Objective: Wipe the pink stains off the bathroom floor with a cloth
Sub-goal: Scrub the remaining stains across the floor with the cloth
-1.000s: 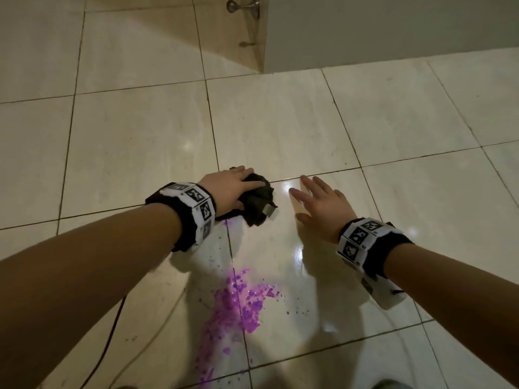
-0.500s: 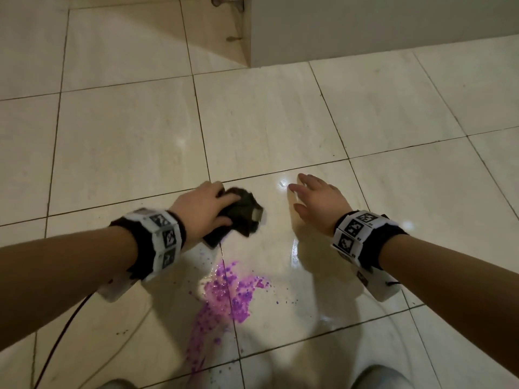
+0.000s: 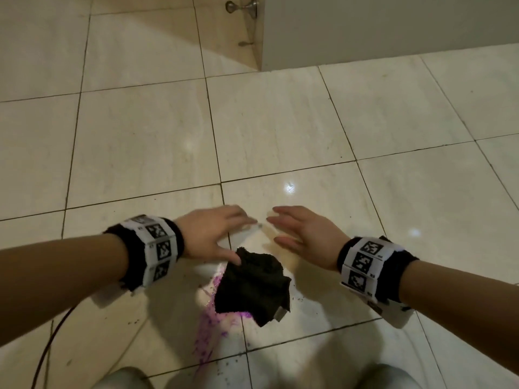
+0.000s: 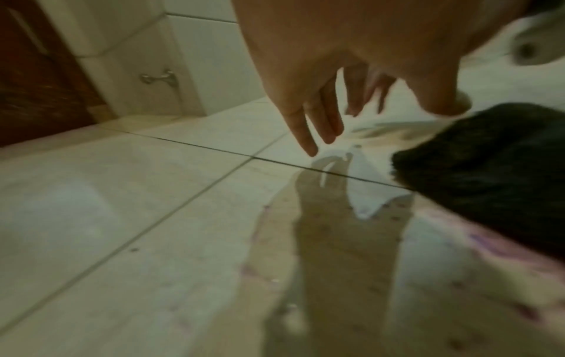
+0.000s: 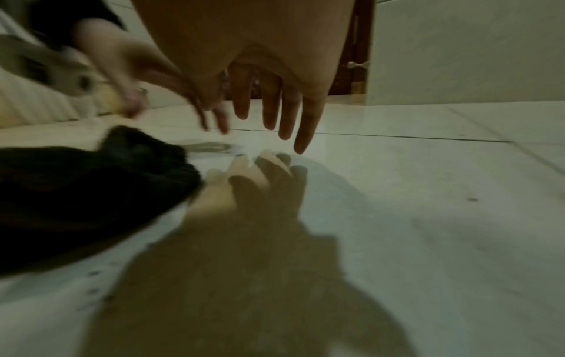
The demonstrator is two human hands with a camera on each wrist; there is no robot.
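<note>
Cloth (image 3: pixel 254 287), dark and crumpled, lies on the glossy cream floor tiles (image 3: pixel 146 141) right on top of the pink stains (image 3: pixel 209 321); purple-pink streaks and specks show along its left edge and trail toward the person's knees (image 3: pixel 123 377) at the bottom of the head view; a small pale tag sits at the cloth's near right corner.

Left hand (image 3: pixel 213 231) reaches out just beyond the cloth, palm down, its fingers (image 4: pixel 308 125) straight and spread, holding nothing; its thumb (image 3: pixel 229 255) comes down at the cloth's far corner and seems to touch it, though the blur makes that hard to say for certain; right hand (image 3: pixel 302 231) mirrors it a little to the right, fingers (image 5: pixel 302 125) likewise extended and loose, hovering just above the tile with its shadow beneath; the fingertips of the two hands nearly meet above the cloth, a narrow gap between them; the right hand is clear of the cloth.

Both wrists carry black bands with white marker squares (image 3: pixel 157 248); a dark cable (image 3: pixel 47 341) runs across the floor under the left forearm; farther off, a white wall corner (image 3: pixel 365 26) stands beside a metal door stop (image 3: pixel 243 7); a dark brown door (image 4: pixel 33 84) shows in the left wrist view.
</note>
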